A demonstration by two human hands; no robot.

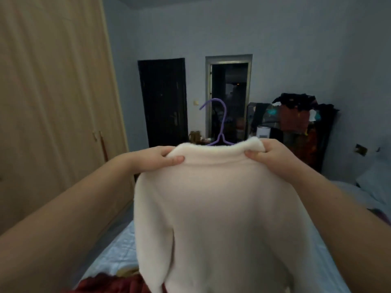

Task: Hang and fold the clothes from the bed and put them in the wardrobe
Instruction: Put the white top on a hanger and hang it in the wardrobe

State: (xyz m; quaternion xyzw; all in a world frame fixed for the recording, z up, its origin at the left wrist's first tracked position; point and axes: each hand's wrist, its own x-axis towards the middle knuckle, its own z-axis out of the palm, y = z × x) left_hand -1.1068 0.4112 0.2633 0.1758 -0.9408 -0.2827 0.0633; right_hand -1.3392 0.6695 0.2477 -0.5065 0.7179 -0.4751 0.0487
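Held up over the pale-sheeted bed (118, 246), the fluffy cream fleece top (211, 218) sits on a purple wire hanger (220, 123), left hand (160, 158) and right hand (266, 154) each pinching its collar, probably to square the shoulders before the beige wardrobe (53, 102).

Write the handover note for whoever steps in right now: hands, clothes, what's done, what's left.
Left hand pinches the left collar end of the white fleece top; right hand grips the right end.
The hook of the purple wire hanger sticks up from the collar, so the top seems hung.
It is held over the white-sheeted bed, where a dark red garment lies.
Beige wooden wardrobe at left, doors shut.
Left: open it, hang the top, then do the red garment.
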